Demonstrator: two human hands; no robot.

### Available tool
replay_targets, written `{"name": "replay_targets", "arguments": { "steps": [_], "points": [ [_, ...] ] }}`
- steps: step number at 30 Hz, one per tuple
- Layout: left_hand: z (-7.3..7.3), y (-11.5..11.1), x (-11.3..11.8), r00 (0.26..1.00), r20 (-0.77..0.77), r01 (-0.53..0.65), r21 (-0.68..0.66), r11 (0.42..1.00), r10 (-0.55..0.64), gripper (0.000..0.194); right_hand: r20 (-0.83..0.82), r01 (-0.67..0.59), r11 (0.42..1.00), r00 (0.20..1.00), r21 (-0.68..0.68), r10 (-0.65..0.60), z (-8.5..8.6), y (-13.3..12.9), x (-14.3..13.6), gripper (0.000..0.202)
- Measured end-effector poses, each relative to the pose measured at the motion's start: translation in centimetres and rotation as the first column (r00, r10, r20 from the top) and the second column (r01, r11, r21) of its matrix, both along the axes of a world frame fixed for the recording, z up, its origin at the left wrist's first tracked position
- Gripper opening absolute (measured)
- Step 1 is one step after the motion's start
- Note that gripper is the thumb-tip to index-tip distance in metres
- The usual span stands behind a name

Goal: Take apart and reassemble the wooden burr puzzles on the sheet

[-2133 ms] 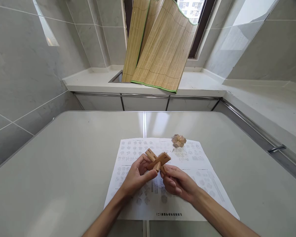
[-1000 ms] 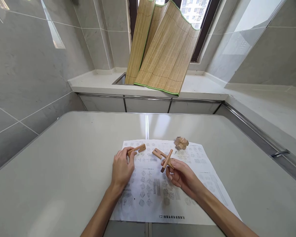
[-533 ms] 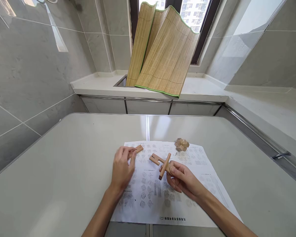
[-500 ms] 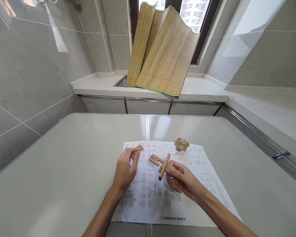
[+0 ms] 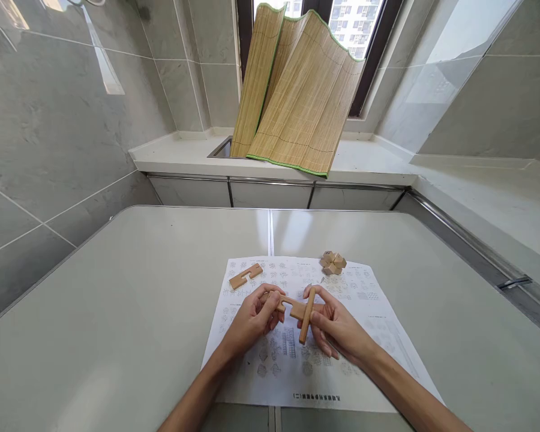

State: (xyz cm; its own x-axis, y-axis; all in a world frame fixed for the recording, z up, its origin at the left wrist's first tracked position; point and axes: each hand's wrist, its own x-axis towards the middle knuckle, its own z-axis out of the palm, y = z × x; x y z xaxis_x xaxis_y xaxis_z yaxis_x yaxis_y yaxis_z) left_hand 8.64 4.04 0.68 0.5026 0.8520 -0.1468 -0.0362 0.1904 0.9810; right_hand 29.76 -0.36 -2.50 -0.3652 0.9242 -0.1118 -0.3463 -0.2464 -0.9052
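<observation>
Between both hands is a flat notched wooden puzzle piece (image 5: 297, 308), held just above a printed sheet. My left hand (image 5: 261, 310) pinches its left end. The fingers of my right hand (image 5: 335, 324) close round its other end, together with a wooden stick (image 5: 307, 315) that crosses the flat piece. How the stick and the piece join is partly hidden by the fingers. Another notched wooden piece (image 5: 245, 276) lies on the sheet, beyond my left hand. A faceted wooden puzzle (image 5: 333, 263) sits at the sheet's far right corner.
The printed sheet (image 5: 252, 387), covered in small puzzle drawings, lies on a glossy pale table (image 5: 117, 312). Past the table's far edge is a white ledge (image 5: 184, 157). A folded bamboo mat (image 5: 303, 102) leans there against the window. Tiled walls flank both sides.
My left hand has left the notched piece at the sheet's upper left, come right and nearer, and taken the left end of the piece in my right hand. The stick has turned more upright.
</observation>
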Motion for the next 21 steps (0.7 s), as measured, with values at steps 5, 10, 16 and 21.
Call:
{"name": "replay_targets", "arguments": {
  "steps": [5, 10, 16, 21],
  "points": [
    [-0.2, -0.2, 0.4, 1.0, -0.016, -0.026, -0.014, 1.0, 0.026, 0.045, 0.011, 0.093, 0.996, 0.996, 0.013, -0.093, -0.1, -0.2, 0.1, 0.051],
    [-0.4, -0.1, 0.4, 0.999, 0.004, -0.036, -0.001, 0.999, 0.036, 0.046, 0.013, 0.052, 0.999, 0.999, 0.008, -0.052, 0.0, -0.3, 0.4, 0.049],
    [-0.2, -0.2, 0.2, 0.999, -0.002, -0.041, 0.016, 0.999, 0.041, 0.048, 0.024, 0.024, 0.999, 0.999, 0.031, -0.025, 0.6, -0.4, 0.6, 0.042],
    [-0.2, -0.3, 0.3, 0.999, 0.002, -0.05, 0.012, 0.999, 0.05, 0.046, 0.014, 0.003, 1.0, 1.0, -0.008, -0.003, 1.4, -0.3, 1.0, 0.05]
  ]
}}
